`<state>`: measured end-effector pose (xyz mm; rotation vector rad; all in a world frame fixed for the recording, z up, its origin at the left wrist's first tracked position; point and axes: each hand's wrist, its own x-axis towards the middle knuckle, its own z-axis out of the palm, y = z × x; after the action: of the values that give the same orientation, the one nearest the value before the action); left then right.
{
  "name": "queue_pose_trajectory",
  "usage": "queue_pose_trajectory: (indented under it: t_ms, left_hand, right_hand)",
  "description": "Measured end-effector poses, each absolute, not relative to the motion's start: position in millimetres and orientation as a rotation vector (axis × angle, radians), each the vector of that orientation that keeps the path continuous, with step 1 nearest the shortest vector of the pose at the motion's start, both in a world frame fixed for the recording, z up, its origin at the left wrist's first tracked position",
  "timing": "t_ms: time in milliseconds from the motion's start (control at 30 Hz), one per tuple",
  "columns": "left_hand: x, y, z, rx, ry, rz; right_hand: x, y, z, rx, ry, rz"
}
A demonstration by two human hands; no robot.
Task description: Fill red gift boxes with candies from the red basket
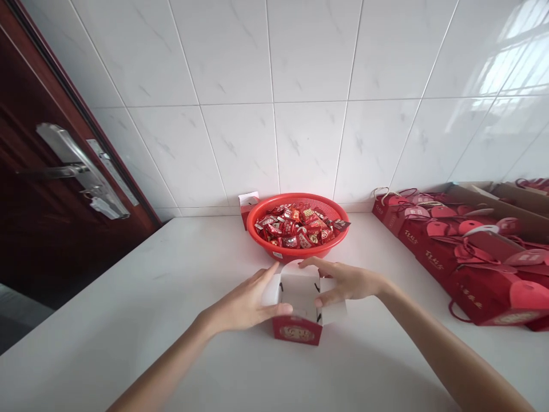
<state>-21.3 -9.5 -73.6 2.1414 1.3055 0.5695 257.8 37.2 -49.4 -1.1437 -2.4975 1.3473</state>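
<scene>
A small red box (297,332) with a white inside stands upright on the white table, its top open and its side flaps spread outward. My left hand (253,303) is at the box's left side, fingers apart, the thumb over the front edge. On the right side, my right hand (343,282) has its thumb and fingers spread over the box's rim and flap. Neither hand is closed on anything. Just behind the box sits a red plastic basket (274,250) full of red-wrapped candies (295,226).
Several red gift boxes (441,257) with handles stand in rows at the right, beside brown cardboard (506,206). Another small box (246,207) is partly hidden behind the basket. A tiled wall (240,143) closes off the back; a dark red door (26,171) is at the left.
</scene>
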Motion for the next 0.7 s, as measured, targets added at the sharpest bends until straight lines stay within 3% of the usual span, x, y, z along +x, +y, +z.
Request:
queue_pose_trajectory:
  t_ms: [267, 467, 700]
  left_hand:
    - [8, -12, -87, 2.106, 1.464, 0.742]
    - [3, -5, -58, 2.095, 1.465, 0.947]
    - [-1, 36, -29, 2.133, 1.324, 1.114]
  right_hand:
    - [285, 46, -32, -1.085, -2.391, 0.943]
    - [294, 77, -15, -1.072, -2.034, 0.670]
    - [248, 125, -22, -1.472, -2.431, 0.421]
